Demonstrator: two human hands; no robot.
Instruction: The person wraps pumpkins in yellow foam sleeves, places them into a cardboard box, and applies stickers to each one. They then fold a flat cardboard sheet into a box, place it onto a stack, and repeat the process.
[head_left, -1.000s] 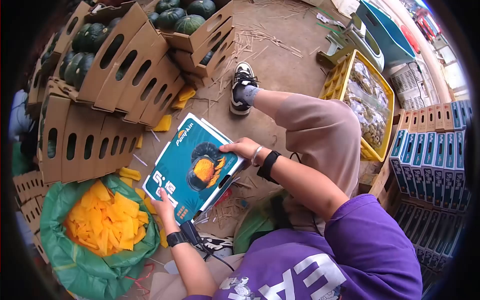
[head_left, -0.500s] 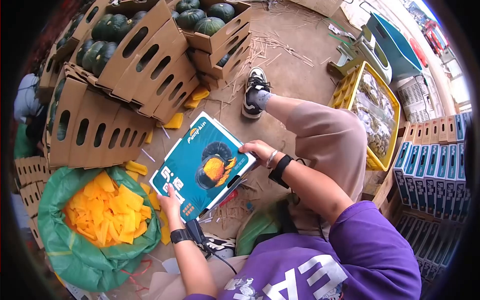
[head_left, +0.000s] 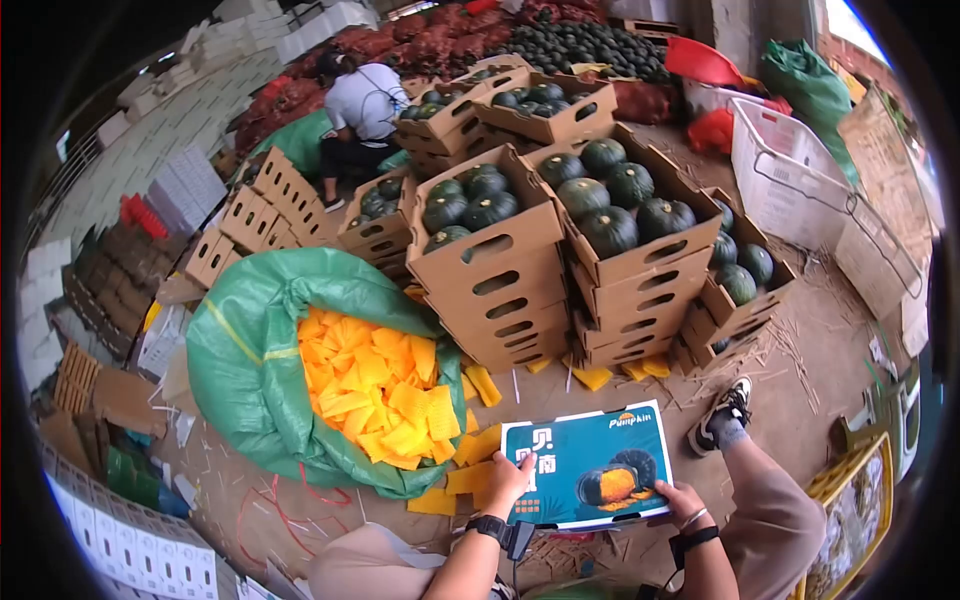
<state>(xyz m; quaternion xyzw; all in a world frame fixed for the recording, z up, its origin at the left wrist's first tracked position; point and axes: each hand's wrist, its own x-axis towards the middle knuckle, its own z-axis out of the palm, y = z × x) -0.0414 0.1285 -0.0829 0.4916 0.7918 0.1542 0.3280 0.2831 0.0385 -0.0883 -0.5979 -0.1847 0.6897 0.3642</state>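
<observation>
A flat teal and white cardboard pumpkin box (head_left: 570, 458), printed with a cut pumpkin and the word "Pumpkin", lies level between my hands. My left hand (head_left: 512, 482) grips its left side, thumb on the printed face. At the lower right corner, my right hand (head_left: 682, 502) is closed on the box edge, thumb on top. The fingers beneath the box are hidden. Just left of it stands a green woven sack (head_left: 250, 330), its mouth rolled open, filled with yellow-orange foam net sleeves (head_left: 375, 385).
Stacked brown cartons (head_left: 500, 290) hold dark green pumpkins (head_left: 605, 205) ahead. A crouching person (head_left: 365, 105) is farther back, near red mesh sacks (head_left: 400, 45). White crates (head_left: 785, 170) stand at right, a yellow crate (head_left: 860, 510) at lower right. Folded white boxes (head_left: 130, 530) line the lower left.
My view has swung up and left, bringing the person and more pumpkin cartons into sight. The box, tilted before, now appears nearly level, still held in both hands.
</observation>
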